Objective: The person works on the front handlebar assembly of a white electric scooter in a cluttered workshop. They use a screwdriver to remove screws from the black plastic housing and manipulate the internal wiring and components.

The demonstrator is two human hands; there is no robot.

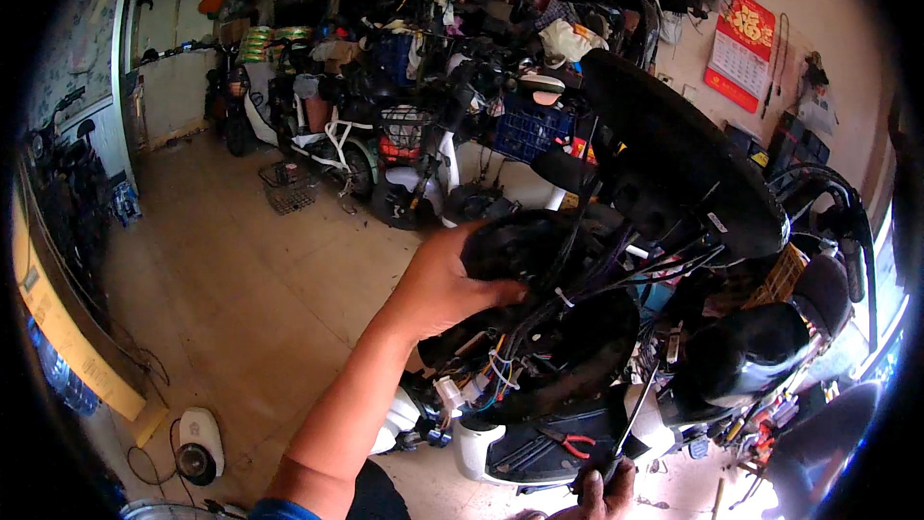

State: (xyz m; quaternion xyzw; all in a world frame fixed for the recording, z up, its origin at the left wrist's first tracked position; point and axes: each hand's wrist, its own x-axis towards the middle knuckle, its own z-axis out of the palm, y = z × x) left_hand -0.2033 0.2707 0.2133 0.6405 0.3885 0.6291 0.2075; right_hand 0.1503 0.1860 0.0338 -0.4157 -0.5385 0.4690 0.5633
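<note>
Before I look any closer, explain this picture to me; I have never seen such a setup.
There is no robot here: these are a person's own bare hands, seen from a wide fisheye camera worn on the head and looking down, so straight edges bend toward the rim. The left hand grips a black shell, beside bundled wires. The right hand, low in the picture, holds a long metal-shafted tool, perhaps a screwdriver. Red-handled pliers lie on a dark, pale-edged platform below the wires. Behind are parked two-wheelers and a red wall calendar.
</note>
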